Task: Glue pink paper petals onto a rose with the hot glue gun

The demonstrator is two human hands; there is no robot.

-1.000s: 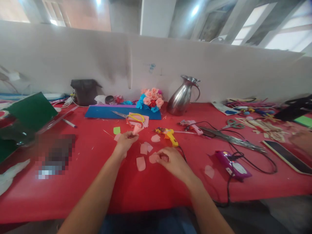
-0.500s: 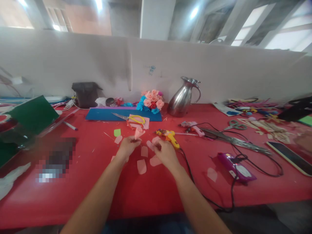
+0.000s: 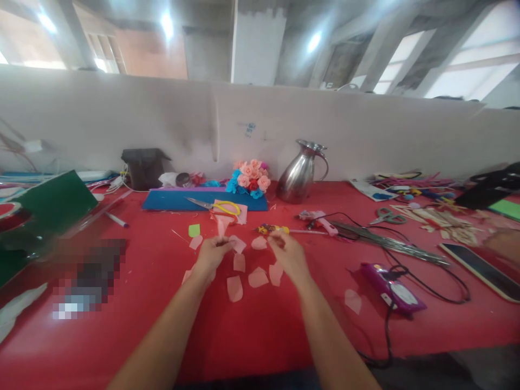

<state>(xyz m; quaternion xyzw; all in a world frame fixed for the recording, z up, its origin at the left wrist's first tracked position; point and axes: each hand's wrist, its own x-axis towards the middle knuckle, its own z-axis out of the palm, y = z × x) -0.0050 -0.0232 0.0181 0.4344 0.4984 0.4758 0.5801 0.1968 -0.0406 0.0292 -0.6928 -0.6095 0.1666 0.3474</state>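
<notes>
My left hand [image 3: 212,255] is closed in a pinch on a rolled pink paper flower bud [image 3: 221,225], which points away from me. A pink paper petal [image 3: 238,244] sits at the tips of the same fingers. My right hand [image 3: 287,253] has its fingers bent and slightly apart, just in front of the yellow hot glue gun [image 3: 273,229]. It covers the gun's handle, and I see nothing held in it. Below and between my hands lie several loose pink petals [image 3: 234,288]. One petal [image 3: 259,242] rests just left of my right fingers.
Behind are yellow-handled scissors [image 3: 225,207] on a blue sheet [image 3: 170,200], a paper flower bunch [image 3: 248,179] and a steel jug [image 3: 299,173]. On the right lie a pink glue gun [image 3: 323,222], wires [image 3: 390,238], a purple box [image 3: 392,287] with black cable and a phone [image 3: 481,271].
My right hand has let go of a petal and moved right to the yellow glue gun. The petal is now at my left fingertips. The bud has tipped from upright to pointing away.
</notes>
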